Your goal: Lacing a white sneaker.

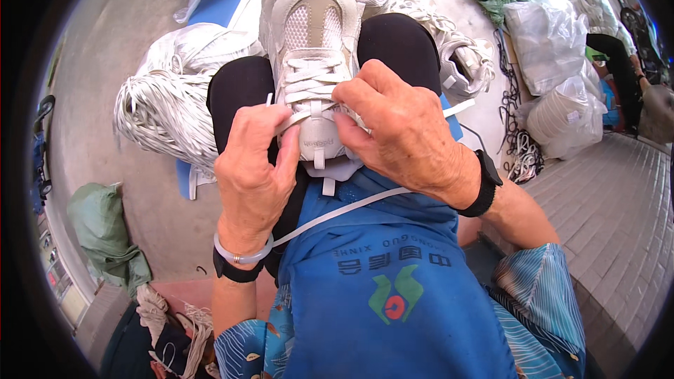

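Observation:
A beige and white sneaker (321, 24) rests between my knees, its toe pointing away from me and its tongue toward my body. White laces (309, 74) cross over its front in several rows. My left hand (253, 168) is closed, pinching a flat white shoelace (296, 118) between thumb and forefinger at the left side of the tongue. At the right eyelet edge, my right hand (404, 126) pinches a white lace, partly hidden by its fingers. A lace end (460, 108) sticks out past the right hand. Another long white strand runs over my blue apron (393, 238) toward the left wrist.
A large bundle of white laces (165, 116) lies to the left. More laced sneakers (463, 63) stand beyond my right knee. Clear plastic bags (547, 45) sit at the right, near dark cords (509, 91). A green sack (105, 231) slumps at the left. Another person's dark-clothed leg (618, 74) shows far right.

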A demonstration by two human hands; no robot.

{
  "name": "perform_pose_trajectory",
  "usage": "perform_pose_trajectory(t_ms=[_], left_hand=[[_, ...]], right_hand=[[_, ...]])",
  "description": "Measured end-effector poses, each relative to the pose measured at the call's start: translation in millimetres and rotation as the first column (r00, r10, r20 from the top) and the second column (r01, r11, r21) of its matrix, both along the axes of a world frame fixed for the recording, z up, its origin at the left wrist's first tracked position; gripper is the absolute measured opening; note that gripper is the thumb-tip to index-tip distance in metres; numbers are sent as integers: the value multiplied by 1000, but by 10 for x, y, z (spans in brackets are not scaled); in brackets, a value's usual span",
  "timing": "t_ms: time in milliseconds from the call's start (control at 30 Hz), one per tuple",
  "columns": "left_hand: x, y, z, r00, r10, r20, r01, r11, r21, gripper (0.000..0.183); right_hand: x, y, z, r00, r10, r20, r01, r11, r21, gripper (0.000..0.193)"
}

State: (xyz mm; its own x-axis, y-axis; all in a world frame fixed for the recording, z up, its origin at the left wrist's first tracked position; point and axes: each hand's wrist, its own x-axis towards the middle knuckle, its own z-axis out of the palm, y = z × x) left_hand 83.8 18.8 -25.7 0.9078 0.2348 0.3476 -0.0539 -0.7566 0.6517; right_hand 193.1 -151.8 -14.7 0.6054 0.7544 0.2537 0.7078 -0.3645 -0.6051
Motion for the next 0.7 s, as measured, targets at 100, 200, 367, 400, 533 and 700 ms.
perform_pose_trajectory(t_ms=[100, 200, 367, 400, 533, 700], left_hand=[[31, 8, -39, 999, -6, 38, 1, 991, 137, 25], [47, 24, -44, 998, -34, 53, 23, 981, 193, 24], [92, 82, 11, 996, -87, 17, 80, 965, 250, 20], [109, 91, 21, 996, -94, 4, 90, 965, 248, 18], [150, 93, 47, 994, -102, -33, 106, 975, 195, 14], [166, 96, 52, 993, -97, -62, 103, 991, 89, 12]], right_hand=[[-47, 50, 10, 999, 17, 44, -15, 998, -57, 20], [-97, 108, 20, 990, 10, 141, 9, 991, -135, 18], [-112, 171, 70, 975, 19, 219, 32, 974, -226, 14], [-115, 182, 78, 976, 12, 217, 43, 969, -245, 13], [-118, 204, 93, 964, 66, 259, 12, 957, -290, 15], [1, 191, 29, 959, 160, 235, -110, 971, -211, 16]])
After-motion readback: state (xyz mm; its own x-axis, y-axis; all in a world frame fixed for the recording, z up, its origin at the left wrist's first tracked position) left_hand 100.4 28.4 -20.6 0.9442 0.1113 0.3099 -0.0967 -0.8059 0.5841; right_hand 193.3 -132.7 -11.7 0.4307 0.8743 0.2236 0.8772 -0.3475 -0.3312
